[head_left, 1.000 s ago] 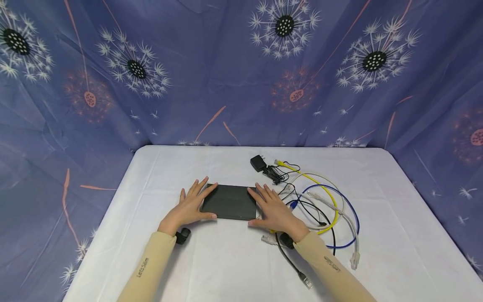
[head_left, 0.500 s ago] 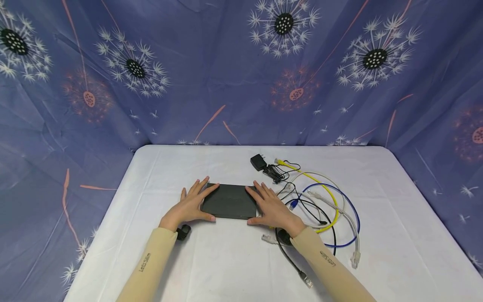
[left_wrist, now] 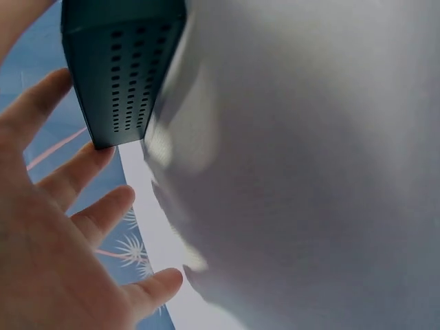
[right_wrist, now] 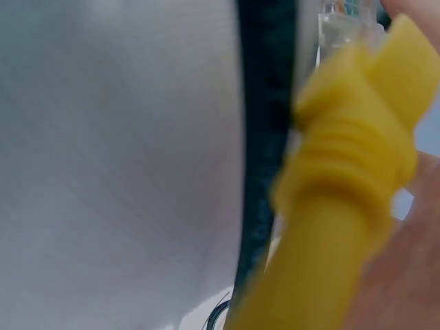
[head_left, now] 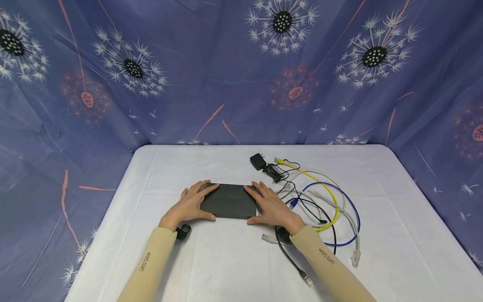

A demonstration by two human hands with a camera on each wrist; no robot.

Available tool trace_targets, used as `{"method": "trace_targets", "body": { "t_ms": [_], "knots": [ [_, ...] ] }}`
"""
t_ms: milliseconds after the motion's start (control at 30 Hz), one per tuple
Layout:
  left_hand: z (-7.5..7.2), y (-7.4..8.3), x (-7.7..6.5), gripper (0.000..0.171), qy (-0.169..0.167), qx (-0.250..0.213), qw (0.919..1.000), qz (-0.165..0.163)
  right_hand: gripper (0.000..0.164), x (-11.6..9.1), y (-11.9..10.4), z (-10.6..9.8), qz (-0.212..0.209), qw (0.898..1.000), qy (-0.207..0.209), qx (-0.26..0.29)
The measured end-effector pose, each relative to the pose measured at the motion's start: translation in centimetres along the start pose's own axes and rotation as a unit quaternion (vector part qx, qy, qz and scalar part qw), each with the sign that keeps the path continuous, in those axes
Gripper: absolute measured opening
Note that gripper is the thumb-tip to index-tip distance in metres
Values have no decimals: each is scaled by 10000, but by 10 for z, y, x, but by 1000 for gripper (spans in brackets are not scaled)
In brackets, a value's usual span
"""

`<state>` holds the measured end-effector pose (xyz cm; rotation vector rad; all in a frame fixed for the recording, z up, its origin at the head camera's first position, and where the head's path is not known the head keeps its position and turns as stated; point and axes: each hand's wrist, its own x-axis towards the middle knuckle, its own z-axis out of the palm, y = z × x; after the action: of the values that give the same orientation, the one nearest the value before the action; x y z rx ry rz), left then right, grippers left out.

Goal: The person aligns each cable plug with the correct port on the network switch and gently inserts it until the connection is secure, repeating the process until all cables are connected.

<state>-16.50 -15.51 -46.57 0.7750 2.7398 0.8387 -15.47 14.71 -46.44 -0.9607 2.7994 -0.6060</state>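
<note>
A flat black network switch (head_left: 229, 201) lies between my two hands on the white table. My left hand (head_left: 188, 205) grips its left end, thumb at the front edge and index finger at the back corner. In the left wrist view, rows of vent holes mark the end of the network switch (left_wrist: 127, 82), and the fingers (left_wrist: 75, 175) reach along its far side. My right hand (head_left: 272, 207) holds the right end in the same way. A yellow cable plug (right_wrist: 344, 151) and a dark cable (right_wrist: 265, 137) fill much of the right wrist view, hiding that grip.
Behind and right of the right hand lie tangled network cables: a blue cable (head_left: 356, 214), a yellow cable (head_left: 328, 191) and grey ones. A black power adapter (head_left: 258, 161) sits at the back. A black cable's plug (head_left: 306, 278) lies near the right forearm.
The left fingers have drawn in slightly at the back edge. Both hands stay at the ends of the network switch, which has barely moved.
</note>
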Motion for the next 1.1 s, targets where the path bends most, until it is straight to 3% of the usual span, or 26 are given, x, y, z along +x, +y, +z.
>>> {"method": "trace_targets", "body": {
  "t_ms": [333,667,867,1100],
  "knots": [
    [5,-4,1,93,117,-108,9998,127,95,2,4,0,-94,10000,-26,-7],
    [2,4,-3,90,364,-1096,9932,110,95,-3,2,-10,-142,9990,156,398],
    [-2,12,-7,86,570,-1747,9826,260,93,-9,-3,-22,-152,9963,416,730],
    [-3,28,-10,84,941,-2558,9616,314,90,-15,-8,-27,-368,9933,980,499]
  ]
}}
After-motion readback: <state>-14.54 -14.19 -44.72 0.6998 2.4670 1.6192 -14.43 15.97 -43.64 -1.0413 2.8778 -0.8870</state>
